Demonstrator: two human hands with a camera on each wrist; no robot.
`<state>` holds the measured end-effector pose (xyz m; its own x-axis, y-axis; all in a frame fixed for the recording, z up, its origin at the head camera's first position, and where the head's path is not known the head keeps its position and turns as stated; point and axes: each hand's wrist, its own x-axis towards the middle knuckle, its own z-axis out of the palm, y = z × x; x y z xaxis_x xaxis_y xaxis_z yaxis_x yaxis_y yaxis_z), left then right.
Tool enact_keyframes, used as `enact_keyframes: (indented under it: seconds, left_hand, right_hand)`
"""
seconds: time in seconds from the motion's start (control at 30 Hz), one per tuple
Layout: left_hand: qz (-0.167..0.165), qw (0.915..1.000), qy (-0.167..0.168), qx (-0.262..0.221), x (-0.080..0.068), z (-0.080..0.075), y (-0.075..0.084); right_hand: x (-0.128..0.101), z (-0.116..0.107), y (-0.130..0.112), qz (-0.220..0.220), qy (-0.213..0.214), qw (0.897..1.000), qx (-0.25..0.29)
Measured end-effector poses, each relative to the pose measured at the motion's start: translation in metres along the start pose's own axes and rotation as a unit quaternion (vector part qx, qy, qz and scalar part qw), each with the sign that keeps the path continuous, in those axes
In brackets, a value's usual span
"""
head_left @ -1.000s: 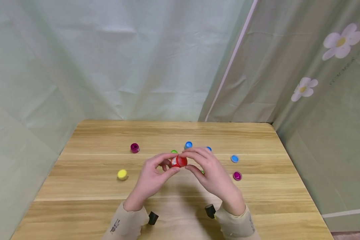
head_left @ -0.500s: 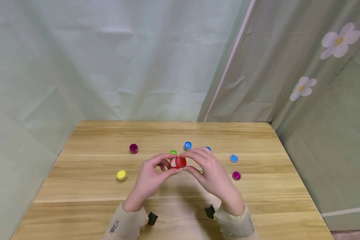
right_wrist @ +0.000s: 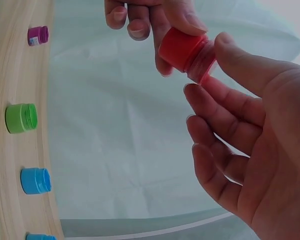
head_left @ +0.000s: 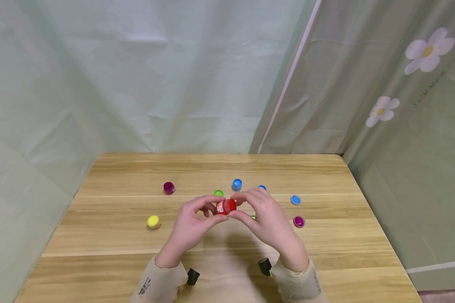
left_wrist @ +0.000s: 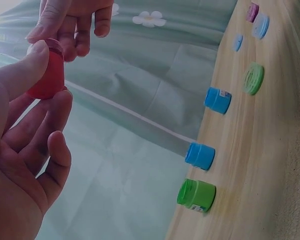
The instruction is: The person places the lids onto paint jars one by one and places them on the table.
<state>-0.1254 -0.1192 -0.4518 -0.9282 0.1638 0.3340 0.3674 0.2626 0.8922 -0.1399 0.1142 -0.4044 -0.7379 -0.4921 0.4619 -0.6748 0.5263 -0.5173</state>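
Observation:
Both hands hold one small red jar (head_left: 220,207) with a white label, tilted on its side above the wooden table. My left hand (head_left: 189,223) grips its body between thumb and fingers. At the other end, my right hand (head_left: 270,221) pinches the jar's translucent red lid (right_wrist: 203,62) with thumb and forefinger. In the right wrist view, its other fingers curl loosely below the lid. Beyond the hands stand a green jar (left_wrist: 199,195) and two blue jars, one nearer (left_wrist: 200,156) and one farther (left_wrist: 218,100) in the left wrist view, with no lids on.
A purple jar (head_left: 169,187) and a yellow-topped jar (head_left: 153,221) stand on the table's left half. To the right lie a blue lid (head_left: 295,200), a purple lid (head_left: 299,221) and a green lid (left_wrist: 253,78). Curtains hang behind the table (head_left: 117,168).
The right forefinger and thumb have shifted round the lid: the forefinger slightly right, the thumb slightly left. The left hand keeps its grip on the jar. The camera view has shifted a little.

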Motion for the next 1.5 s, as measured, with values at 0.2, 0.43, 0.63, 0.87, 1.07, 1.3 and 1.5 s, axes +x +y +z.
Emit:
enact_keyframes:
  seconds: [0.2,0.43,0.63,0.87,1.07,1.3,1.5]
  left_hand:
    - [-0.003,0.9999,-0.013,-0.009,-0.0003,0.0013,0.0016]
    - [-0.003,0.9999,-0.008,-0.008,-0.0022,0.0031,0.0006]
    - [0.004,0.9999,0.005,-0.008,-0.002,0.0036,0.0001]
    - [0.009,0.9998,0.012,-0.011,-0.0019,0.0028,-0.0016]
    - [0.008,0.9999,0.008,-0.008,-0.0026,0.0022,-0.0012]
    - [0.016,0.9997,0.004,-0.016,-0.0014,0.0028,-0.0007]
    - [0.009,0.9998,0.004,-0.015,-0.001,0.0021,0.0016]
  right_hand:
    - [-0.0015,0.0002,-0.0007,0.04,-0.017,0.999,-0.011]
    - [-0.0047,0.0009,-0.0015,0.094,-0.043,0.995,0.007]
    - [-0.0048,-0.0017,0.0013,0.009,-0.03,0.999,0.006]
    - [-0.0016,-0.0021,0.003,-0.084,-0.015,0.996,0.003]
    - [-0.0003,-0.0022,0.0029,-0.077,-0.015,0.997,0.013]
    - [0.0005,-0.002,0.0032,-0.076,-0.006,0.997,0.016]
    - [0.0002,-0.001,0.0033,-0.064,-0.009,0.998,0.005]
